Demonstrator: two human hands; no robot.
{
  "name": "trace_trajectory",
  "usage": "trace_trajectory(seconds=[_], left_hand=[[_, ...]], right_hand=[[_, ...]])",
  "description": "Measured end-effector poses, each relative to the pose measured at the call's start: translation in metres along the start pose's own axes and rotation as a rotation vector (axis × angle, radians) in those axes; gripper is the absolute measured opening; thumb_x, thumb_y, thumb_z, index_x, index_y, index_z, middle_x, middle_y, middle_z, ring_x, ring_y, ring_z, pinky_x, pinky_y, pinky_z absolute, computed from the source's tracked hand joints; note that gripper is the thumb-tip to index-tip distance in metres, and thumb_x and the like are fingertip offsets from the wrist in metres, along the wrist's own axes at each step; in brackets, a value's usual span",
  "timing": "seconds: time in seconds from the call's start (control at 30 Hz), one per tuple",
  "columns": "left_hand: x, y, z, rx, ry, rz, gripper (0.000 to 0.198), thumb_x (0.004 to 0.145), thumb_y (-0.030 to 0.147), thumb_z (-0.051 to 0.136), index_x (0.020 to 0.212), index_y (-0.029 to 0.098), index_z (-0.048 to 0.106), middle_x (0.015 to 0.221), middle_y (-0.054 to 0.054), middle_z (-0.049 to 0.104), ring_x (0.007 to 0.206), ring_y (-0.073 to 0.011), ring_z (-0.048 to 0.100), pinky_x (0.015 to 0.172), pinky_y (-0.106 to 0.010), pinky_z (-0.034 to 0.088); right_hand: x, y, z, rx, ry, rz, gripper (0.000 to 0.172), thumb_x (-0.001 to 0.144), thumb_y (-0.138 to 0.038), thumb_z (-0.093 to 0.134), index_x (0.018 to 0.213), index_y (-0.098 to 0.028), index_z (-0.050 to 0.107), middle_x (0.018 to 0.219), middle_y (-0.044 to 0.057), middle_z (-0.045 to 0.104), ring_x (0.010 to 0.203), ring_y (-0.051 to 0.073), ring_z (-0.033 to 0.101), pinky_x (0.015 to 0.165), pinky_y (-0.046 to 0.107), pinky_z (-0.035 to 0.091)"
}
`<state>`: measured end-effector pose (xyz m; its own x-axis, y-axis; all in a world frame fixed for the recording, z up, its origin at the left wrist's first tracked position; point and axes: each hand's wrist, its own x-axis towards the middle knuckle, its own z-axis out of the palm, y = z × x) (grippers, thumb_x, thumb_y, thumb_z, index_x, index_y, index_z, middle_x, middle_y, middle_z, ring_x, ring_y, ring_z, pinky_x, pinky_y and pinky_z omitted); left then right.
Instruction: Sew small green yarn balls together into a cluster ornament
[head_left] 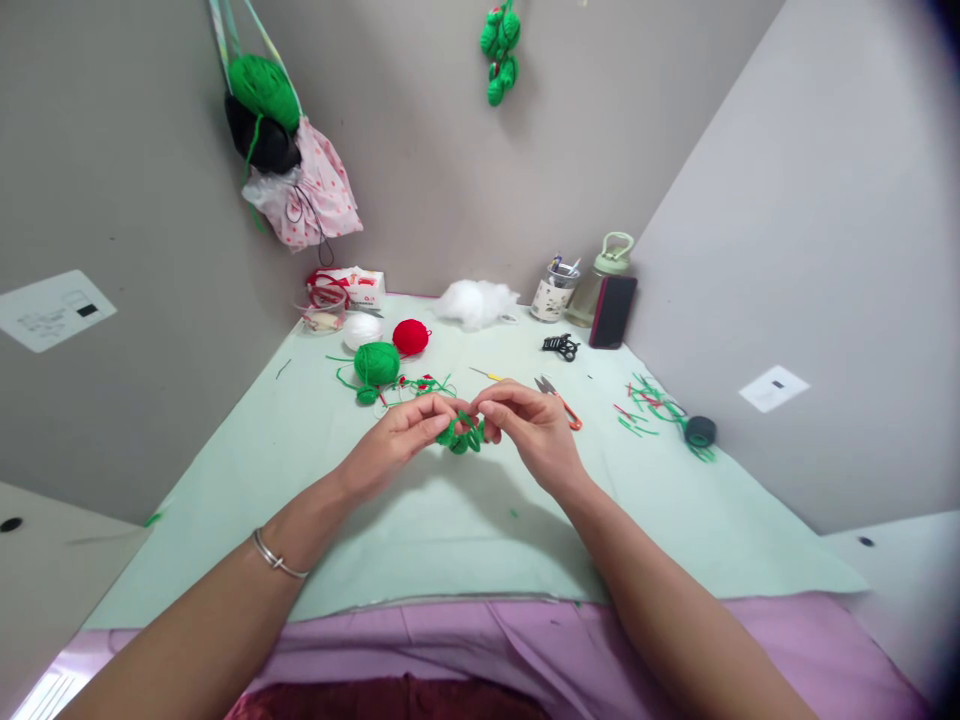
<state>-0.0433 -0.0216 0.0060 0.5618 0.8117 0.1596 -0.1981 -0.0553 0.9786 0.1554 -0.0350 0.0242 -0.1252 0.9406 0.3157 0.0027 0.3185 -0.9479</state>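
Note:
Between my two hands, above the middle of the table, is a small green crocheted piece (459, 436) with loose loops of yarn. My left hand (409, 428) pinches its left side between thumb and fingers. My right hand (529, 425) is closed too, thumb against forefinger at the right side of the piece; the strand there is too small to make out clearly. Just beyond the hands lie a yellow-handled crochet hook (491, 376) and orange-handled scissors (570, 412), partly hidden by my right hand. Small green and red crocheted bits (424, 385) rest behind my left hand.
Green (376, 363), red (411, 337) and white yarn balls (363, 331) sit at the back left. White stuffing (474, 302), a pen cup (553, 295), a bottle (600, 285), a phone (613, 312) and a black hair clip (561, 347) stand behind. Yarn scraps (645, 402) and black tape (700, 432) lie right.

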Motion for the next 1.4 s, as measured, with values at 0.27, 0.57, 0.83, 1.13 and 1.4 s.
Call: trace_trajectory(seconds=[0.27,0.57,0.83,1.13,1.4], left_hand=[[0.000,0.002,0.003,-0.008,0.003,0.002,0.024,0.095,0.040,0.058,0.085,0.018,0.060,0.117,-0.009,0.064,0.101,-0.0207,0.058,0.092,-0.034,0.041],[0.000,0.001,0.002,-0.034,-0.019,0.000,0.023,0.096,0.038,0.056,0.087,0.018,0.061,0.121,-0.009,0.064,0.101,-0.0200,0.058,0.091,-0.033,0.040],[0.001,0.000,0.002,-0.051,-0.026,0.006,0.021,0.096,0.036,0.056,0.087,0.018,0.061,0.120,-0.009,0.064,0.101,-0.0195,0.056,0.090,-0.033,0.040],[0.001,0.002,0.004,-0.092,0.006,-0.026,0.021,0.095,0.036,0.059,0.087,0.017,0.065,0.113,-0.008,0.067,0.098,-0.0186,0.058,0.088,-0.032,0.042],[0.004,0.000,0.006,-0.280,0.003,-0.059,0.017,0.093,0.030,0.063,0.090,0.015,0.071,0.108,-0.008,0.070,0.100,-0.0185,0.064,0.100,-0.033,0.045]], right_hand=[[-0.001,-0.003,0.001,-0.009,0.002,-0.006,0.017,0.081,-0.035,0.075,0.079,-0.019,0.076,0.072,0.001,0.064,0.053,0.009,0.055,0.052,0.025,0.049],[0.000,-0.001,0.000,-0.013,-0.005,-0.006,0.019,0.082,-0.037,0.075,0.079,-0.018,0.076,0.073,0.001,0.064,0.053,0.009,0.055,0.051,0.025,0.048],[0.000,-0.001,0.001,0.008,0.001,-0.005,0.016,0.081,-0.034,0.076,0.078,-0.018,0.076,0.073,0.001,0.062,0.053,0.009,0.055,0.052,0.025,0.048],[-0.001,0.000,0.001,0.026,-0.022,-0.027,0.012,0.082,-0.030,0.075,0.077,-0.019,0.077,0.078,0.002,0.064,0.055,0.008,0.055,0.054,0.025,0.048],[0.002,0.007,0.001,0.096,-0.025,-0.022,0.008,0.081,-0.029,0.077,0.079,-0.021,0.079,0.079,0.001,0.064,0.058,0.009,0.053,0.053,0.025,0.044]])
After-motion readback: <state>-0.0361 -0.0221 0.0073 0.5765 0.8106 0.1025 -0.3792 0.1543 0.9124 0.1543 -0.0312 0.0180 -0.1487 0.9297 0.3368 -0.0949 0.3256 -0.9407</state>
